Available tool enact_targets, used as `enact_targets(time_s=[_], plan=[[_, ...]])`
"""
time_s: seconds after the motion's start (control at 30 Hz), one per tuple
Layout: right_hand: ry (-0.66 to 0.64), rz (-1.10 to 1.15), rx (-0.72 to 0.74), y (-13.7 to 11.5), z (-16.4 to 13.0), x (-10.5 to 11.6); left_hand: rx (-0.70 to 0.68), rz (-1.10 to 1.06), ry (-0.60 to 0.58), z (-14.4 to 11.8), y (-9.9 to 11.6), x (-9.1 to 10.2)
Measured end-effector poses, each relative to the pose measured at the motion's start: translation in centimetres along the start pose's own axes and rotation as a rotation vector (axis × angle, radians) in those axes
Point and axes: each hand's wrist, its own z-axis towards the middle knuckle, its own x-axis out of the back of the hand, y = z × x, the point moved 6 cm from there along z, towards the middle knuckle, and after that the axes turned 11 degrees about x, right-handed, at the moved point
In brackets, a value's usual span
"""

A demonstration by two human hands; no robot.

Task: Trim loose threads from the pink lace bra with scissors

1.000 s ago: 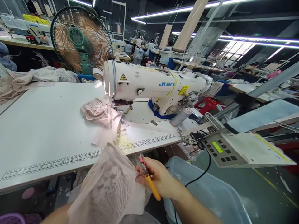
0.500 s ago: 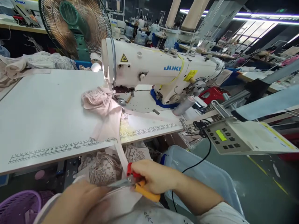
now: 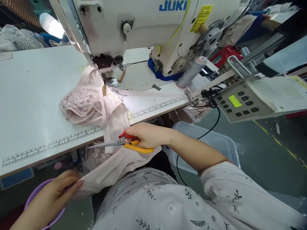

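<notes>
The right hand [image 3: 146, 135] has its grip closed on orange-handled snips [image 3: 120, 144], blades at the pale pink strip [image 3: 112, 134] hanging over the desk's [image 3: 35, 95] front edge. The left hand [image 3: 52, 195] pinches the pink lace garment [image 3: 112, 169] taut below that edge. Trimming looks underway, the cut not visibly finished. Another lace piece [image 3: 81, 105] lies near the sewing machine [image 3: 144, 25].

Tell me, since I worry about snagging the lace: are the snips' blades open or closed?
Closed, as far as shows: the snips in the right hand taper to one thin point, no gap visible between blades.
</notes>
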Motion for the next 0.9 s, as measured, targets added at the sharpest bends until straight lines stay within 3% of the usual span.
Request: enact_targets(time_s=[0.1, 0.17, 0.27, 0.33, 0.5, 0.9], plan=[[-0.021, 0.016, 0.054, -1.0, 0.8, 0.2, 0.038, 0.165, -0.008, 1.6, 1.5, -0.4], [-0.022, 0.041, 0.081, -1.5, 1.2, 0.4, -0.001, 0.132, 0.066, 2.8, 3.6, -0.4], [-0.021, 0.083, 0.092, -2.0, 1.7, 0.8, -0.166, 0.037, 0.153, 4.2, 7.7, -1.1], [-0.027, 0.090, 0.092, -2.1, 1.9, 1.0, -0.187, -0.015, 0.214, 4.9, 9.2, -1.6], [-0.037, 0.052, 0.106, -2.3, 2.1, 1.3, 0.056, -0.240, 0.317, 5.7, 8.3, -2.4], [-0.054, 0.103, 0.198, -2.0, 3.1, 1.4, 0.274, -0.319, 0.257, 5.8, 6.8, -1.9]])
